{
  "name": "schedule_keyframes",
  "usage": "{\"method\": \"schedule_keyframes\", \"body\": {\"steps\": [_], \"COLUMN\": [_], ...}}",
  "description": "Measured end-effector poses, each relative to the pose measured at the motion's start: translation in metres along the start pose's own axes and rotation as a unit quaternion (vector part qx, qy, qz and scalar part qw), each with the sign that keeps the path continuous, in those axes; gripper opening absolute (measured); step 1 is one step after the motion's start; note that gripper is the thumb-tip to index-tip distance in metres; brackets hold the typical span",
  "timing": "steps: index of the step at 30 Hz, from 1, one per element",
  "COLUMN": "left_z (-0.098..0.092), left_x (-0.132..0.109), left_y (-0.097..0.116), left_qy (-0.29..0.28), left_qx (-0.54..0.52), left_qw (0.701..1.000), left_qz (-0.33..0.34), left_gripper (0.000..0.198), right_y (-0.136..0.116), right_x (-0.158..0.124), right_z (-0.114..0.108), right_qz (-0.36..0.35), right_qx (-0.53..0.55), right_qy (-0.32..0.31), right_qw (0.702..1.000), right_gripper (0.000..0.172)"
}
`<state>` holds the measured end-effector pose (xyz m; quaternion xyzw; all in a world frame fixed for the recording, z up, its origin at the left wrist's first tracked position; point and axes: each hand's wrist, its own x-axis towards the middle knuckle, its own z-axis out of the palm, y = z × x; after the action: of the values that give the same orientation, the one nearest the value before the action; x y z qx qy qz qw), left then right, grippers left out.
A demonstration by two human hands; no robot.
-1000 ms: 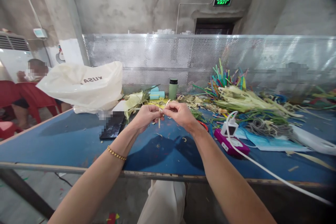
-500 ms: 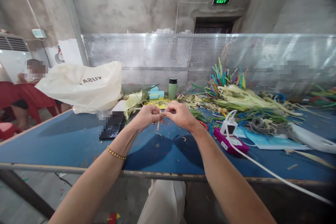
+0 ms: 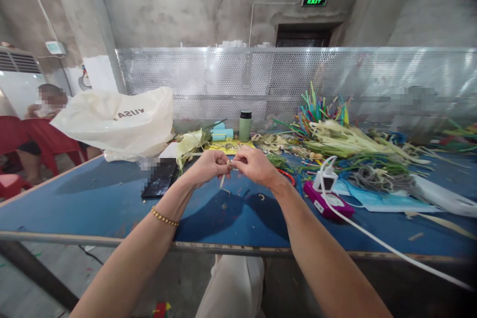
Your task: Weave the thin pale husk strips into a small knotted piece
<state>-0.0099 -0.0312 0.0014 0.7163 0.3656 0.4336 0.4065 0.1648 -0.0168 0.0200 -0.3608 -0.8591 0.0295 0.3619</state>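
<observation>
Above the blue table, my left hand (image 3: 210, 165) and my right hand (image 3: 254, 163) meet with their fingertips close together. Pinched in the left fingers is a pale, narrow husk strip (image 3: 222, 181), whose loose end dangles below them. The right thumb and forefinger are closed at the strip's upper end, where a small pale knob shows; its shape is too small to make out. Dried husks (image 3: 190, 145) lie beyond my left hand, and a yellow sheet (image 3: 233, 147) with scraps on it lies behind both hands.
A white bag (image 3: 115, 124) and dark tablet (image 3: 159, 179) are to the left. Beyond my hands stands a green bottle (image 3: 245, 128). On the right are a husk pile (image 3: 346, 139), coiled cords (image 3: 376, 179) and a purple box (image 3: 326, 201) with a charger cable. A seated person is at far left.
The strip's loose end has swung slightly left and hangs more slanted. My fingers have shifted a little around it, while both arms stay nearly in place.
</observation>
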Motion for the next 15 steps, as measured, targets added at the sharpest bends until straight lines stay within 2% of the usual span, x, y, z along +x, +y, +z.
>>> {"method": "schedule_keyframes", "body": {"steps": [5,15], "left_z": [0.002,-0.0005], "left_x": [0.0019,0.0002], "left_y": [-0.0038,-0.0016], "left_qy": [0.021,-0.013], "left_qx": [0.012,0.015], "left_qw": [1.0,1.0], "left_qz": [0.003,0.007], "left_gripper": [0.022,0.018], "right_y": [-0.0039,0.0011], "right_x": [-0.0004,-0.002], "right_z": [0.0025,0.0077], "right_qz": [0.014,-0.04], "right_qx": [-0.013,0.003], "right_qy": [-0.011,-0.007], "right_qw": [1.0,0.999], "right_gripper": [0.015,0.017]}}
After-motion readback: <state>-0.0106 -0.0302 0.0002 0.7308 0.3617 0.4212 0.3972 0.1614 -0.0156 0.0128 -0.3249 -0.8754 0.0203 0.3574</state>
